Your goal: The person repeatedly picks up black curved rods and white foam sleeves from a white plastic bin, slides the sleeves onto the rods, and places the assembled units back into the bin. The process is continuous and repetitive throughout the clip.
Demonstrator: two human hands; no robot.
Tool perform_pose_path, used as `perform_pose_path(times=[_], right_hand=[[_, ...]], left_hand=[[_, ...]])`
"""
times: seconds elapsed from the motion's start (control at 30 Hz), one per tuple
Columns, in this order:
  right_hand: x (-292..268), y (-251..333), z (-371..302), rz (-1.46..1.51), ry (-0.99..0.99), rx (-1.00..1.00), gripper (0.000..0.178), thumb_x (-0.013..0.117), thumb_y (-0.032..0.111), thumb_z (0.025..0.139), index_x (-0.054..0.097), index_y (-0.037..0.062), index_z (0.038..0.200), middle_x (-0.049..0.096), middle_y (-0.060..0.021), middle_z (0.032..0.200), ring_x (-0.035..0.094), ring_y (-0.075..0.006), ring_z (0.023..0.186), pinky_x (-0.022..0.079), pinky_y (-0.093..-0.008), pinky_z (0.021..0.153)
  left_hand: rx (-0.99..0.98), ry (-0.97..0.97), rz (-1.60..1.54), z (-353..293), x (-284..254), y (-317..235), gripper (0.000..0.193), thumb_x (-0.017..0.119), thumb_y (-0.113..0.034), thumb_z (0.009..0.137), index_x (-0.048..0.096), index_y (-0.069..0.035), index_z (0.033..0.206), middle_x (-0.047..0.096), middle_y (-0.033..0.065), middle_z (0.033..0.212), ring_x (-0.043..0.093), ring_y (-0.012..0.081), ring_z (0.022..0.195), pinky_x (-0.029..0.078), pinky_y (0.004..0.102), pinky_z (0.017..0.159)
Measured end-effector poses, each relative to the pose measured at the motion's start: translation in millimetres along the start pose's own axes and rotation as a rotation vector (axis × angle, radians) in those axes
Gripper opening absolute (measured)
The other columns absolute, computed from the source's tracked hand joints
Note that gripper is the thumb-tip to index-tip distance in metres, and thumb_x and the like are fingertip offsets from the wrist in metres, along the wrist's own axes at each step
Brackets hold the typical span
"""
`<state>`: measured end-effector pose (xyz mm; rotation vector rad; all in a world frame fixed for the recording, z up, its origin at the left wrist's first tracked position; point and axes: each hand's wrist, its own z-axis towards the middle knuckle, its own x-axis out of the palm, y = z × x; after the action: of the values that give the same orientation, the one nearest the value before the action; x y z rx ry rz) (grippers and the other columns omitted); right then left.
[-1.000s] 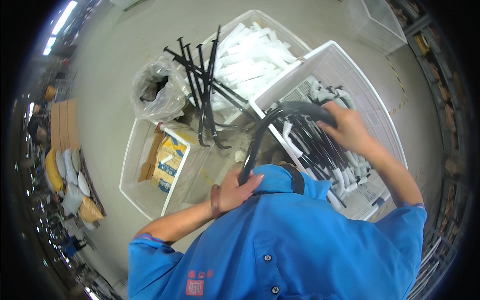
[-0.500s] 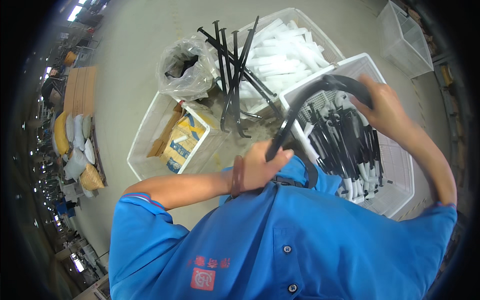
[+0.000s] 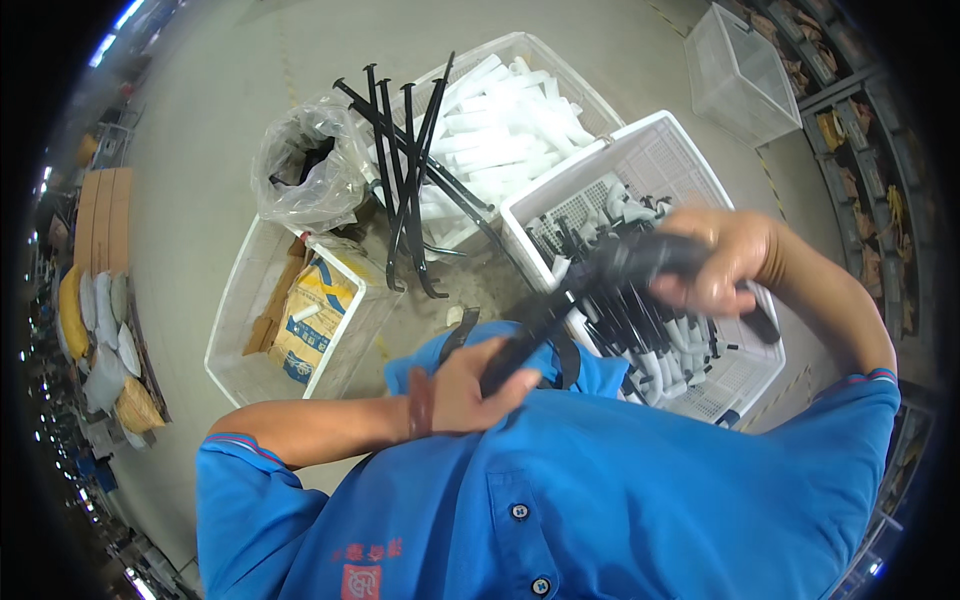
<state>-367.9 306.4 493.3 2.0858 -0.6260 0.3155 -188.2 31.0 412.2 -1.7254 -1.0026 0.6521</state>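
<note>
In front of my chest I hold a thick black bent tube (image 3: 540, 325); it slants up from lower left to right and is blurred by motion at its right part. My left hand (image 3: 470, 388) is closed round its lower left end. Higher up at the right, my right hand (image 3: 722, 262) grips its other side, over a white crate (image 3: 690, 165). A black end sticks out below the right hand. Inside that crate lie several thin black rods with white sleeves (image 3: 665, 340).
Behind stands a crate of white foam tubes (image 3: 520, 125). Several black bent rods (image 3: 405, 180) lean across its left side. A clear plastic bag (image 3: 315, 165) sits by a left crate (image 3: 235, 300) holding a yellow-blue sack (image 3: 315, 320). Another crate (image 3: 740, 75) and shelves (image 3: 865, 170) stand right.
My right hand has come down and slightly left, swinging the tube's arch lower. My left hand has shifted a little down and left with its end. The whole view has shifted.
</note>
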Motion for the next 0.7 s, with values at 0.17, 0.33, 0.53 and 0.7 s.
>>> perform_pose_path(times=[0.17, 0.33, 0.53, 0.7], right_hand=[[38, -15, 61, -1.475, -0.459, -0.256, 0.020, 0.070, 0.008, 0.074, 0.059, 0.0025, 0.090, 0.061, -0.0139, 0.063, 0.065, -0.0321, 0.057, 0.048, -0.0430, 0.049], [39, -13, 102, -1.729, -0.569, 0.064, 0.028, 0.061, 0.009, 0.081, 0.057, 0.0043, 0.108, 0.066, -0.0115, 0.076, 0.068, -0.0318, 0.073, 0.053, -0.0423, 0.062], [36, -26, 74, -1.797, -1.127, -0.318, 0.044, 0.063, 0.010, 0.083, 0.048, 0.0101, 0.125, 0.057, -0.0078, 0.086, 0.065, -0.0254, 0.066, 0.052, -0.0348, 0.057], [41, -50, 51, -1.340, -1.154, -0.365, 0.035, 0.068, 0.016, 0.087, 0.054, 0.0077, 0.117, 0.062, -0.0112, 0.087, 0.060, -0.0291, 0.062, 0.049, -0.0377, 0.060]], left_hand=[[-0.040, 0.109, 0.182, 8, -4, 22, 0.028, 0.062, -0.025, 0.094, 0.056, -0.001, 0.082, 0.053, 0.0022, 0.069, 0.049, 0.0098, 0.066, 0.041, 0.0303, 0.061], [-0.327, 0.149, -0.232, 16, -21, 39, 0.029, 0.063, -0.026, 0.094, 0.052, -0.008, 0.074, 0.047, -0.0026, 0.054, 0.044, 0.0049, 0.045, 0.033, 0.0242, 0.041], [-0.271, 0.127, -0.514, 3, -62, 31, 0.023, 0.059, -0.020, 0.098, 0.044, -0.010, 0.083, 0.042, -0.0025, 0.052, 0.039, 0.0072, 0.037, 0.029, 0.0232, 0.035], [-0.169, 0.100, -0.351, -6, -46, 26, 0.031, 0.064, -0.027, 0.095, 0.049, -0.007, 0.076, 0.046, -0.0014, 0.057, 0.042, 0.0054, 0.048, 0.034, 0.0250, 0.044]])
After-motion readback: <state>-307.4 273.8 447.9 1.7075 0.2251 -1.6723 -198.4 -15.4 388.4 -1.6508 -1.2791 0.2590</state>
